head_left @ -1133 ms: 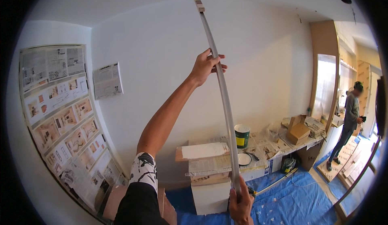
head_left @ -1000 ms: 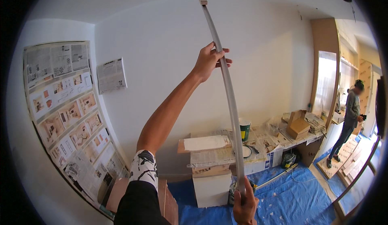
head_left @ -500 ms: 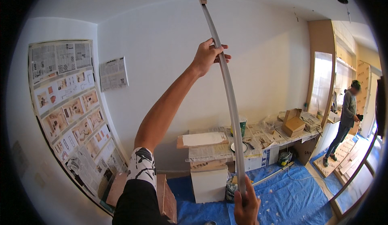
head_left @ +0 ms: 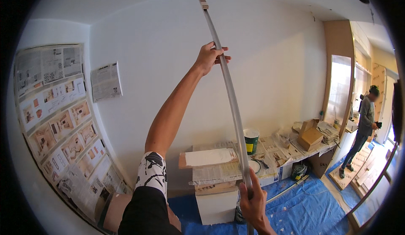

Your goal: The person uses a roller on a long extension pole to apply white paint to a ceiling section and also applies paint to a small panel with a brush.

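A long grey metal pole [head_left: 228,87] rises diagonally from the bottom edge toward the ceiling. At its top is a short piece with brown and pale bands [head_left: 202,1], its tip at or near the ceiling; contact is unclear. My left hand [head_left: 209,58] grips the pole at upper middle, thumb across it and fingertips showing on the right side. My right hand [head_left: 252,203] is wrapped round the pole low down, in front of the blue floor sheeting [head_left: 301,205].
A newspaper-covered bench [head_left: 278,150] holds a paint bucket [head_left: 251,140] and cardboard box [head_left: 309,139]. A white-topped board [head_left: 208,156] lies at its left. A co-worker [head_left: 365,121] stands at right on boards. Papers cover the left panel [head_left: 59,138]. A dark round ceiling opening [head_left: 363,0] is at upper right.
Over the last half second the pole's top and my left hand have shifted left in view, and the top sits lower. My right hand appears higher, still round the pole.
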### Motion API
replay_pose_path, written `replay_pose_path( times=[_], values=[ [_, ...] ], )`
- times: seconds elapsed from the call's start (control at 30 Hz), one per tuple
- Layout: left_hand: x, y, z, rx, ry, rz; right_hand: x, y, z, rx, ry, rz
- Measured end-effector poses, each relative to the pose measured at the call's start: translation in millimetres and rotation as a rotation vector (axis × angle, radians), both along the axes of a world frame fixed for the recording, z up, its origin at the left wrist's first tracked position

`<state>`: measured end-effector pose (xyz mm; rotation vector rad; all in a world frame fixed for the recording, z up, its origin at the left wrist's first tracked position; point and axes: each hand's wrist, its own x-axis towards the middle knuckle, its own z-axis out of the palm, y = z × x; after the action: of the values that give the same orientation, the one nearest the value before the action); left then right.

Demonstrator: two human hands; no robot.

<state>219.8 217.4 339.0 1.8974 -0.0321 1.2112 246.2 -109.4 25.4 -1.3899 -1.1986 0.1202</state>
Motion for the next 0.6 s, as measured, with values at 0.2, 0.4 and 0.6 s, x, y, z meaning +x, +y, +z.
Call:
replay_pose_path(
  times=[0.2,0.4,0.6],
  values=[
    [16.3,87.7,6.5,-0.015,-0.003,0.029,15.2,84.4,14.6,-0.015,0.031,0.023],
    [20.2,132.2,0.5,0.011,0.034,0.032,24.4,134.5,3.0,0.002,0.012,0.011],
    [33.8,141.0,-32.5,0.055,0.015,0.019,39.4,146.6,-32.8,-0.032,0.055,-0.027]
  ],
)
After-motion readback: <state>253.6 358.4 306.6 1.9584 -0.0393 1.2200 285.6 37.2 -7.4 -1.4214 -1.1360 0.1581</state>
